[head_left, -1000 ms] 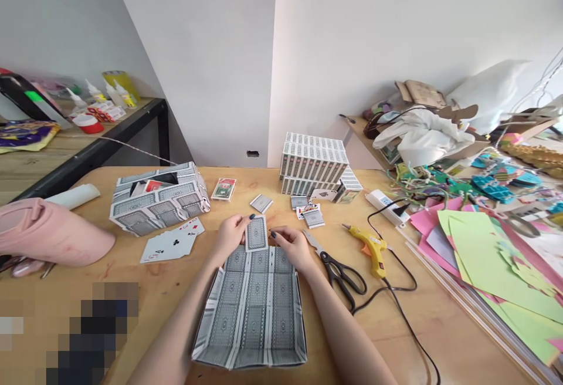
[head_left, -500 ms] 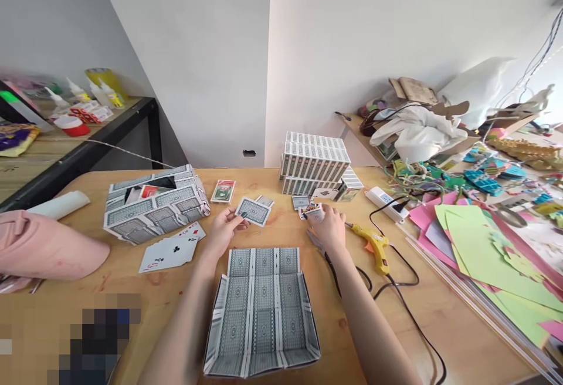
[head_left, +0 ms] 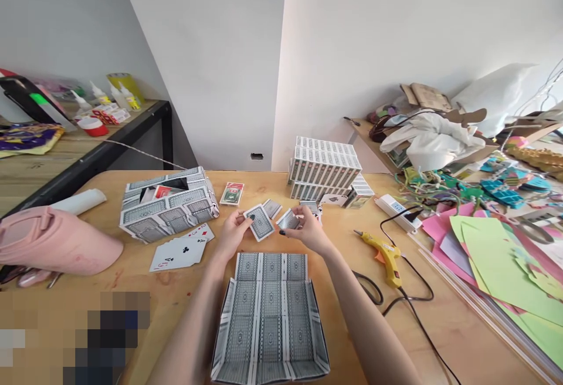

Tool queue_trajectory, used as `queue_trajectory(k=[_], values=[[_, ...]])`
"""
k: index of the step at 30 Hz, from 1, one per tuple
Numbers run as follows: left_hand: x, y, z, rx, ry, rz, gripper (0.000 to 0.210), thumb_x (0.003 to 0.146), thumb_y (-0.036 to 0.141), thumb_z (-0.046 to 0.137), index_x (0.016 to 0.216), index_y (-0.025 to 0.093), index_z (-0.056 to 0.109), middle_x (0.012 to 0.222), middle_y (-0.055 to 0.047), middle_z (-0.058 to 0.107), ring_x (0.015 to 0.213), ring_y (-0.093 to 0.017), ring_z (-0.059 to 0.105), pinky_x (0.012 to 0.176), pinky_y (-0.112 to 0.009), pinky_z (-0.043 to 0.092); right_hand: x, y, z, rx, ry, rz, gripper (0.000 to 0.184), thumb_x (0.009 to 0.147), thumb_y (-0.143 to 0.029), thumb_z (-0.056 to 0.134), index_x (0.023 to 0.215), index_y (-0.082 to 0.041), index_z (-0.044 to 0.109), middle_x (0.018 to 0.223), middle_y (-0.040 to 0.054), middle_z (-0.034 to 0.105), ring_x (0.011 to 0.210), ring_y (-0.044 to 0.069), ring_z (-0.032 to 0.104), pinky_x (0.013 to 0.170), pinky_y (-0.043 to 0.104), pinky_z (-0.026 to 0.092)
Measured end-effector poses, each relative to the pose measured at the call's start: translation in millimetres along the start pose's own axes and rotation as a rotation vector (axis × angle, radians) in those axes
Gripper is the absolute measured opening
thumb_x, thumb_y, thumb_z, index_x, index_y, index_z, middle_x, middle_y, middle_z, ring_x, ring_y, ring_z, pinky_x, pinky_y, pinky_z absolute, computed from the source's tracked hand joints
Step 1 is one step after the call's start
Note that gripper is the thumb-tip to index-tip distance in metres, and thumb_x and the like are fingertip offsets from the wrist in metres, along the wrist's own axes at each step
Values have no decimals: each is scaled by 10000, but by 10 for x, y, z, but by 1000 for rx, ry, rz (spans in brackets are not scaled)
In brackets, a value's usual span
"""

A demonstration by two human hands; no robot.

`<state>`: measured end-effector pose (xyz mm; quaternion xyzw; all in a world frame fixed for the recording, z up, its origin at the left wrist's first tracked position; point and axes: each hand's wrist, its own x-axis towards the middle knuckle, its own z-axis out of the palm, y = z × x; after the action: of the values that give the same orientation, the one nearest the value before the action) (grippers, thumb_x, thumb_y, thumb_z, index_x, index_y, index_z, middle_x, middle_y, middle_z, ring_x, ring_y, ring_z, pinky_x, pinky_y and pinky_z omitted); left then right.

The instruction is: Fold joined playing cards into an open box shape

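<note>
Pinched in my left hand (head_left: 231, 233) is a playing card (head_left: 260, 223) with its patterned grey back toward me. My right hand (head_left: 309, 229) grips another playing card (head_left: 288, 220), tilted, close to the right of the first. Behind them a smaller patterned card piece (head_left: 272, 207) lies on the table. Below my hands, between my forearms, stands an open tray made of playing cards (head_left: 269, 314), its far flap laid back. Fanned face-up cards (head_left: 180, 251) rest left of my left hand. Other cards (head_left: 331, 199) lie behind my right hand.
A card-covered box (head_left: 169, 206) stands at left, beside a rolled pink sheet (head_left: 65, 244). A red-green card pack (head_left: 232, 193) and stacked card packs (head_left: 324, 168) are at the back. To the right lie a yellow glue gun (head_left: 385, 254) with its cord, a power strip (head_left: 396, 210) and coloured paper (head_left: 492, 262).
My right hand has come left from the cards near the stacked packs, now with a card in it. The card in my left hand has turned more upright. The view has shifted slightly.
</note>
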<state>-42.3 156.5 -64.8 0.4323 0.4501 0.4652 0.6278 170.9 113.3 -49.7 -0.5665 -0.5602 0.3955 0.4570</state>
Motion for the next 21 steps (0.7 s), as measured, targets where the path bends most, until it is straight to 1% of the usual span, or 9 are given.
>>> queue_trajectory(k=[1, 3, 5, 6, 8, 10, 12, 16, 21], values=[[-2, 3, -6, -15, 13, 6, 339, 662, 296, 660, 949, 181, 523, 828, -23, 659, 757, -181, 641, 668, -308, 515, 30, 31, 67, 118, -24, 43, 469, 562, -323, 739, 931, -217, 470, 912, 15, 571, 686, 149, 583, 578, 300, 499], [-3, 19, -28, -43, 43, 23, 413, 663, 270, 658, 1030, 198, 483, 890, -23, 649, 802, -174, 641, 695, -311, 520, 67, 99, 166, 298, -54, 89, 479, 563, -323, 747, 931, -214, 461, 851, 4, 596, 683, 154, 593, 588, 302, 505], [3, 42, -48, -74, 67, 45, 491, 658, 255, 657, 1106, 213, 462, 963, -25, 636, 859, -166, 635, 735, -307, 519, 67, 154, 214, 383, -66, 72, 474, 582, -311, 742, 966, -208, 485, 853, 14, 624, 729, 165, 606, 636, 304, 505], [8, 51, -52, -86, 65, 50, 507, 656, 254, 658, 1124, 214, 469, 997, -30, 631, 889, -167, 629, 755, -304, 517, 55, 171, 222, 385, -75, 51, 471, 598, -301, 733, 996, -205, 500, 888, 25, 635, 769, 171, 610, 663, 303, 502], [16, 53, -41, -100, 43, 47, 488, 652, 256, 663, 1110, 200, 505, 1040, -41, 625, 941, -178, 616, 779, -298, 514, 19, 188, 224, 321, -85, 6, 484, 630, -276, 707, 1071, -205, 519, 993, 47, 631, 864, 184, 604, 720, 300, 495], [22, 34, -4, -100, 18, 30, 436, 646, 253, 672, 1054, 179, 538, 1034, -48, 630, 962, -192, 610, 779, -298, 517, -19, 190, 225, 211, -80, -36, 512, 657, -253, 676, 1141, -213, 514, 1082, 55, 607, 952, 193, 582, 790, 307, 481], [22, 4, 44, -96, 9, 7, 400, 635, 240, 684, 1003, 167, 547, 1000, -49, 641, 942, -197, 618, 761, -301, 525, -45, 190, 234, 93, -58, -84, 537, 667, -244, 662, 1180, -223, 506, 1112, 56, 592, 1002, 201, 560, 852, 323, 459], [16, -26, 99, -108, 0, -24, 368, 629, 223, 686, 955, 176, 523, 959, -39, 648, 889, -183, 637, 728, -291, 537, -63, 186, 269, -118, -13, -182, 586, 621, -281, 723, 1169, -225, 523, 1073, 57, 583, 1001, 220, 537, 900, 365, 421], [17, -19, 69, -125, -22, -40, 369, 647, 225, 675, 964, 188, 490, 993, -45, 642, 914, -176, 638, 743, -284, 541, -80, 151, 298, -238, 6, -234, 556, 627, -279, 726, 1153, -229, 551, 968, 51, 574, 912, 217, 539, 837, 364, 442]])
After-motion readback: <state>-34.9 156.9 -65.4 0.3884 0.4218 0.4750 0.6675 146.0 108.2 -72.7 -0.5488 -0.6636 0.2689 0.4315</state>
